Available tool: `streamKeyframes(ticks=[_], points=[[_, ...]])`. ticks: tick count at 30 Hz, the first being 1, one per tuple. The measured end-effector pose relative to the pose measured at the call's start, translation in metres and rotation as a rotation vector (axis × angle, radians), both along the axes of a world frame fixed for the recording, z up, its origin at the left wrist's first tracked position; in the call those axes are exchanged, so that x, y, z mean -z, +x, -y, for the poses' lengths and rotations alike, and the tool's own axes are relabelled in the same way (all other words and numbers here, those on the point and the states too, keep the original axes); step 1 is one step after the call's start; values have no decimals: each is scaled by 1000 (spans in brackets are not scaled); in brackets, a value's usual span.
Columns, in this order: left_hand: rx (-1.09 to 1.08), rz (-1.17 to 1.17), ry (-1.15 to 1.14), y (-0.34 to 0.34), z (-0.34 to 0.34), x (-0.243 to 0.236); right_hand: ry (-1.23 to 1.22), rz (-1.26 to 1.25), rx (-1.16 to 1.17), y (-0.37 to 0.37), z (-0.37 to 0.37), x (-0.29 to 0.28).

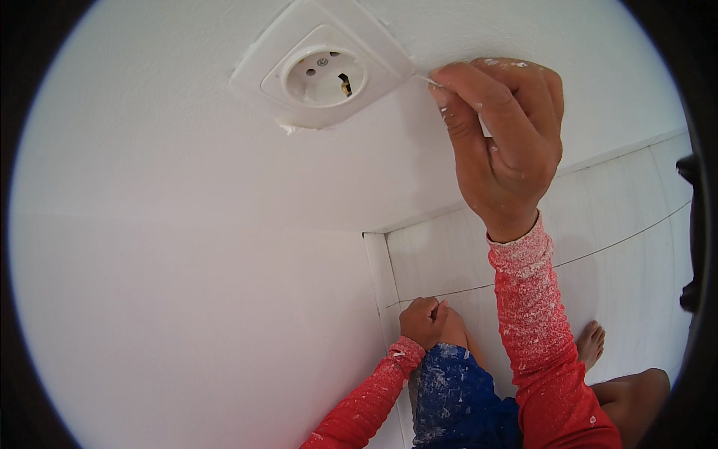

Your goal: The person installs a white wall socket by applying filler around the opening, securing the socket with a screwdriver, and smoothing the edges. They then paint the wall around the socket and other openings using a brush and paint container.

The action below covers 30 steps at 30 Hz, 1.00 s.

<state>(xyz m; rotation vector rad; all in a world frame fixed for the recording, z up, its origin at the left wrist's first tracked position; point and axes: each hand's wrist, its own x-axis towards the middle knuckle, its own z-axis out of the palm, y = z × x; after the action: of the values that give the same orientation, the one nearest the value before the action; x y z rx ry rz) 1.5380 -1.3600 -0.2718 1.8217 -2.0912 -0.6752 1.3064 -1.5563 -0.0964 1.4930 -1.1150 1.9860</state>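
A white wall socket (307, 71) in a square frame is at the top, with a small peeled white flake (290, 127) at its lower edge. Just right of the frame, my right hand (497, 135) pinches a thin pale strip (425, 78) that reaches to the frame's right corner. White specks dot its fingers and red sleeve. Low in the view, my left hand (422, 322) rests closed against my bent knee; whatever it holds, if anything, is hidden.
The white wall (149, 299) fills the left and meets a pale tiled floor (621, 239) along a narrow skirting (378, 269). My paint-spattered blue shorts (456, 393) and bare foot (591, 340) show at the lower right.
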Motion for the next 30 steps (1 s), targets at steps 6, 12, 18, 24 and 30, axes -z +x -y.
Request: streamKeyframes(ticks=[6, 12, 18, 24, 30], points=[[-4, -4, -10, 0, 0, 1, 13, -48, -17, -4, 0, -1], [1, 3, -11, 0, 0, 1, -35, 0, -7, -2, 6, 2], [-6, 2, 0, 0, -1, 0, -69, -31, 11, -3, 8, 3], [1, 10, -8, 0, -1, 0, -36, -37, 15, 0, 5, 3], [2, 3, -15, 0, 0, 0, -83, -2, 14, 1, 11, 4]])
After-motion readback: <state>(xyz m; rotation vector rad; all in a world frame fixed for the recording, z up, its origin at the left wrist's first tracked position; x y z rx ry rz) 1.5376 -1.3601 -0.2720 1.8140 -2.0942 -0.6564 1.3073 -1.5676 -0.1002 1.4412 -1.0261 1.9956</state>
